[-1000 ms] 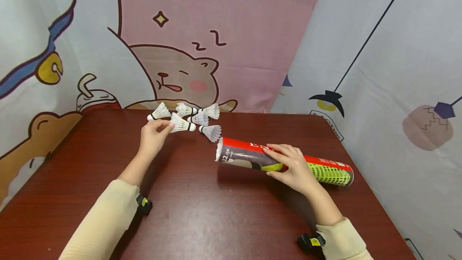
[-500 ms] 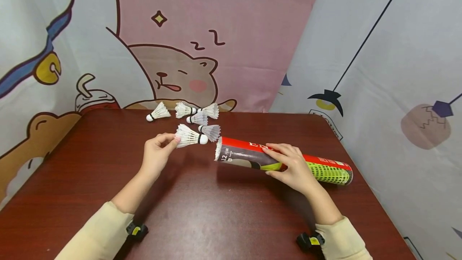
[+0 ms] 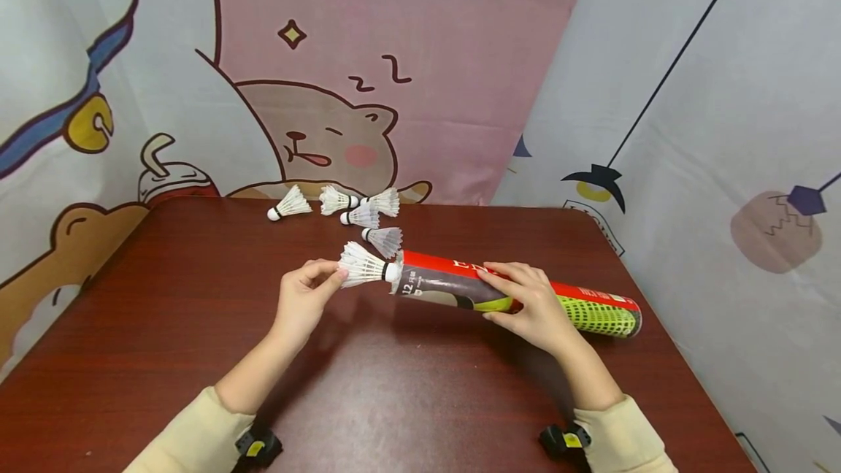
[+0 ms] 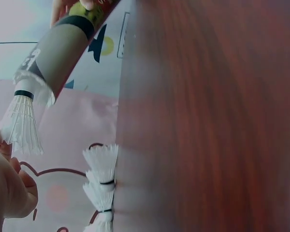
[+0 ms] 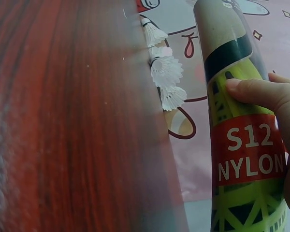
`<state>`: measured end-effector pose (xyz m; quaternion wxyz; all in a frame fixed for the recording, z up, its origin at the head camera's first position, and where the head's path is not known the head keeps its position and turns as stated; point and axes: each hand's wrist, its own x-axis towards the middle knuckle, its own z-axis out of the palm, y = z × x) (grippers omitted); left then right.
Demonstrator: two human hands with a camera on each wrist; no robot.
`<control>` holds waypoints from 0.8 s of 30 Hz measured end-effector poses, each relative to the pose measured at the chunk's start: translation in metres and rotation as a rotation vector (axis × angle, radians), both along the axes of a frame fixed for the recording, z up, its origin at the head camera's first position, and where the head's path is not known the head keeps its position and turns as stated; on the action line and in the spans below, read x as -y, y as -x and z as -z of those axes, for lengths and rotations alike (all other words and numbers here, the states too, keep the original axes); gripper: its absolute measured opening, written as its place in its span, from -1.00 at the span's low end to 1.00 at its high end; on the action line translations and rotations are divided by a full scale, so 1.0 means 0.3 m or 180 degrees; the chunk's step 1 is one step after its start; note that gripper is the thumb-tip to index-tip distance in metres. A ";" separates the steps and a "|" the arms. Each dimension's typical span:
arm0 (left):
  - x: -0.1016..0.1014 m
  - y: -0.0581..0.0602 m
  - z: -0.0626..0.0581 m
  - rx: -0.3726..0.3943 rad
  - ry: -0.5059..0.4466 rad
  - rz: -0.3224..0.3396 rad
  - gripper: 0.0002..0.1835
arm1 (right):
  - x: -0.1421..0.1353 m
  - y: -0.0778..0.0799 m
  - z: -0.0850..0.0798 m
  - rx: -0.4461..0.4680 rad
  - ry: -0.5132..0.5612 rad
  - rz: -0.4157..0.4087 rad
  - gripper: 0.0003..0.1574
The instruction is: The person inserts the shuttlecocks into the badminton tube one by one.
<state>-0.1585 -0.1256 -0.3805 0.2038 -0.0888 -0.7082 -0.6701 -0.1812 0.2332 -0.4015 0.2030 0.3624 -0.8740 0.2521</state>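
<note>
My left hand [image 3: 305, 305] pinches a white feathered shuttlecock [image 3: 363, 265] by its skirt, thumb against the feathers. The shuttlecock's white cork sits at the open mouth of a shuttlecock tube [image 3: 436, 279], as the left wrist view also shows with the shuttlecock [image 4: 25, 121] and the tube [image 4: 63, 53]. My right hand [image 3: 535, 305] grips the tube round its middle, holding it slanted with the mouth end to the left and lifted. In the right wrist view the thumb lies on the tube [image 5: 246, 150] above the words S12 NYLON. The inside of the tube is hidden.
Several more shuttlecocks lie near the back edge of the dark red wooden table [image 3: 394, 400]: one apart at the left [image 3: 290, 204], and a cluster with one shuttlecock [image 3: 383, 241] just behind the tube's mouth. A printed cartoon curtain [image 3: 420, 57] hangs behind the table.
My left hand has carried the shuttlecock from among the others to the right and nearer, bringing its cork to the tube's mouth. The right hand and tube have stayed in place.
</note>
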 end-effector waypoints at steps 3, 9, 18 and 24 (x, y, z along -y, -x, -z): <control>-0.016 -0.005 0.005 0.0008 -0.0067 0.0040 -0.93 | 0.000 -0.002 0.001 0.0019 0.0008 0.0006 -0.05; -0.043 -0.011 0.014 -0.0071 -0.0094 0.0077 -0.94 | 0.002 0.001 0.002 -0.0036 0.0011 -0.0004 -0.04; -0.093 -0.004 0.032 -0.0255 -0.0050 0.0098 -0.93 | 0.005 -0.002 -0.001 -0.0020 0.0002 -0.0006 -0.04; -0.132 0.002 0.030 -0.0342 0.0061 0.0178 -0.93 | 0.000 -0.004 -0.004 -0.0031 0.0001 -0.0013 -0.04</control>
